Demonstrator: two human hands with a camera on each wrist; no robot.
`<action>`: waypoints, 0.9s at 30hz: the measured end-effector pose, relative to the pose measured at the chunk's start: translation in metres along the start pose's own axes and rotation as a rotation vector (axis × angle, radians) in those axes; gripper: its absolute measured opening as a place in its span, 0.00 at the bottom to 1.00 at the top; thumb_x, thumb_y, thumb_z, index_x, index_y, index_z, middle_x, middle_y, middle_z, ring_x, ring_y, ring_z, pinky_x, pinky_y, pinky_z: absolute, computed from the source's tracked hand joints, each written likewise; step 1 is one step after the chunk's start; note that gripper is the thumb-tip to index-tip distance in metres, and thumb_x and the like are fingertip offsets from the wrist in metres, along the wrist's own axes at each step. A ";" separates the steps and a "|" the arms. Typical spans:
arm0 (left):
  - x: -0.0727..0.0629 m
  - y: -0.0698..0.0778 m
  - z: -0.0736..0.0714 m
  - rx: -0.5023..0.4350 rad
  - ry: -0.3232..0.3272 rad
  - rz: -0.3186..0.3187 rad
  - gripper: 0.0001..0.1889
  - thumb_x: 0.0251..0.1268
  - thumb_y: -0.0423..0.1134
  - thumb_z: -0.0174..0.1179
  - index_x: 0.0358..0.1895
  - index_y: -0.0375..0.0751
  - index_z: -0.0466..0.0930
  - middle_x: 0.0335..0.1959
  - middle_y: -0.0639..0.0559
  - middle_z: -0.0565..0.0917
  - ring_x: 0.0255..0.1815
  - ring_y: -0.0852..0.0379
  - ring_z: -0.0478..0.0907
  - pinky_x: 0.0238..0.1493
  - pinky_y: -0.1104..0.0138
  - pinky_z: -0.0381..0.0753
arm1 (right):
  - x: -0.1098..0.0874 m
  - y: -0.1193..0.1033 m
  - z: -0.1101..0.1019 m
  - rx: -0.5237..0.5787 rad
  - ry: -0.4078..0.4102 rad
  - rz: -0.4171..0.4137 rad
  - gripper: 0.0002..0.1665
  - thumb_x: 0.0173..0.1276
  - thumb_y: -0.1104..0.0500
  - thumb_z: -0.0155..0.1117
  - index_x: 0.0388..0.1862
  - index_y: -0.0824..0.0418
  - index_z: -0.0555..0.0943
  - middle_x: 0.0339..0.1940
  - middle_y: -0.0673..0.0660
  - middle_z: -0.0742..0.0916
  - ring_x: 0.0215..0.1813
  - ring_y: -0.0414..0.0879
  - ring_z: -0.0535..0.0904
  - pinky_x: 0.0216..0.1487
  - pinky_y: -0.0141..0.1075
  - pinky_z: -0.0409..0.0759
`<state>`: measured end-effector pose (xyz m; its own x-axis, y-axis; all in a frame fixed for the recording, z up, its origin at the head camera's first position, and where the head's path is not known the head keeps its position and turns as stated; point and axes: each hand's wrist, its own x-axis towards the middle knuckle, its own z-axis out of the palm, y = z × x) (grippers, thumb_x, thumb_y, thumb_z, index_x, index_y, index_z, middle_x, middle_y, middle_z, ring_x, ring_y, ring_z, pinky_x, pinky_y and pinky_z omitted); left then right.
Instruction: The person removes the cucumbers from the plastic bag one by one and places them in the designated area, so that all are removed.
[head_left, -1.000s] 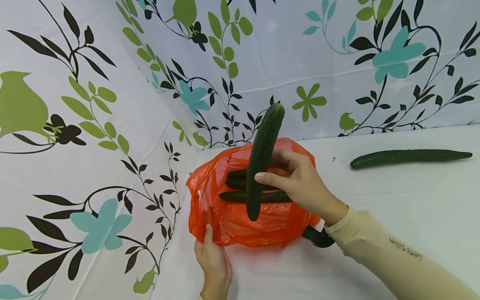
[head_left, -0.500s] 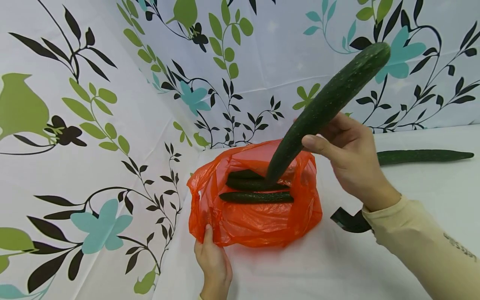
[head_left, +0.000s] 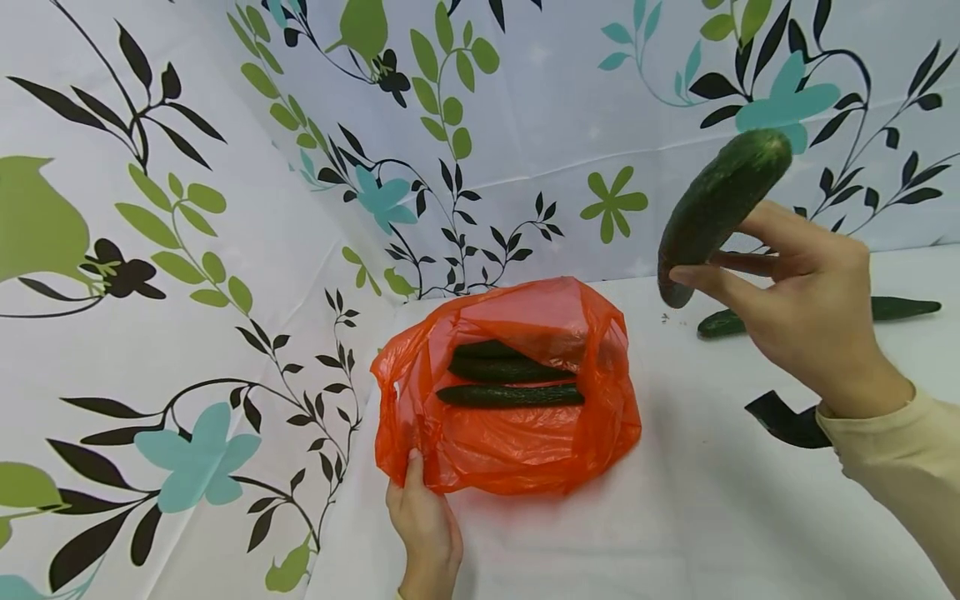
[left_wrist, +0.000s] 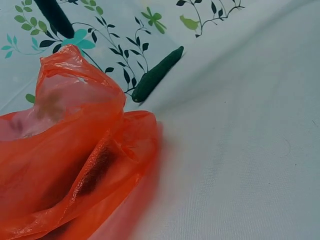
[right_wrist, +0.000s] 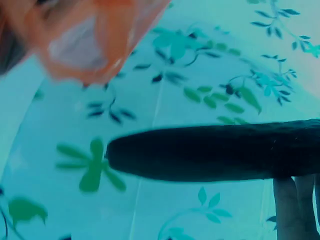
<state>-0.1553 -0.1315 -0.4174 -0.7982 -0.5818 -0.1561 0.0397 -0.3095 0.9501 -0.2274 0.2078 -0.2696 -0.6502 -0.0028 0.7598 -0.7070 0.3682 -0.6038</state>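
You have one red bag (head_left: 510, 454) and what look like five cucumbers: one held cucumber (head_left: 720, 212), one loose cucumber (head_left: 906, 308) on the table to the right, partly hidden behind your right hand (head_left: 813, 308), and seemingly three bagged cucumbers (head_left: 510, 395) lying crosswise inside the bag. Your right hand pinches the held cucumber between thumb and fingers, in the air right of the bag, its upper end leaning right. Your left hand (head_left: 426, 525) grips the bag's near left edge, thumb on top, other fingers hidden. The table (head_left: 585, 542) is white; patterned cloth (head_left: 555, 100) with leaves and flowers hangs along its far and left sides.
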 end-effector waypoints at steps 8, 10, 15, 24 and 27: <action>0.000 0.000 -0.001 -0.003 0.004 0.003 0.26 0.83 0.44 0.43 0.76 0.38 0.55 0.71 0.47 0.65 0.68 0.49 0.65 0.67 0.63 0.71 | -0.015 0.024 -0.014 -0.414 -0.036 -0.245 0.34 0.73 0.36 0.60 0.56 0.64 0.86 0.50 0.62 0.88 0.53 0.56 0.82 0.64 0.29 0.73; 0.000 0.000 -0.002 -0.009 0.000 0.010 0.25 0.83 0.43 0.43 0.76 0.38 0.56 0.71 0.47 0.65 0.68 0.49 0.65 0.68 0.63 0.71 | -0.019 0.030 -0.017 -0.510 -0.047 -0.285 0.39 0.74 0.32 0.50 0.55 0.64 0.86 0.50 0.62 0.88 0.50 0.62 0.82 0.61 0.40 0.79; 0.000 0.000 -0.002 -0.012 0.002 0.015 0.25 0.84 0.43 0.43 0.76 0.37 0.56 0.71 0.47 0.66 0.67 0.49 0.66 0.67 0.63 0.71 | -0.029 0.047 -0.029 -0.639 -0.087 -0.320 0.29 0.52 0.63 0.82 0.54 0.64 0.86 0.48 0.64 0.87 0.48 0.65 0.81 0.42 0.66 0.80; 0.001 -0.002 -0.001 -0.005 -0.002 0.025 0.25 0.84 0.42 0.42 0.76 0.37 0.56 0.70 0.47 0.66 0.67 0.49 0.66 0.66 0.64 0.72 | -0.049 0.080 -0.060 -0.807 -0.224 -0.274 0.39 0.43 0.71 0.80 0.60 0.65 0.82 0.52 0.68 0.84 0.55 0.68 0.75 0.54 0.64 0.78; 0.001 -0.002 -0.001 -0.008 0.003 0.030 0.25 0.84 0.42 0.42 0.76 0.37 0.56 0.70 0.47 0.66 0.67 0.49 0.66 0.66 0.64 0.73 | -0.052 0.094 -0.066 -0.820 -0.246 -0.257 0.37 0.48 0.70 0.77 0.61 0.64 0.81 0.54 0.69 0.84 0.56 0.69 0.74 0.57 0.64 0.76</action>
<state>-0.1559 -0.1320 -0.4200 -0.7947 -0.5933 -0.1280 0.0689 -0.2977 0.9522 -0.2412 0.3039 -0.3501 -0.6072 -0.3413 0.7175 -0.4790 0.8778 0.0122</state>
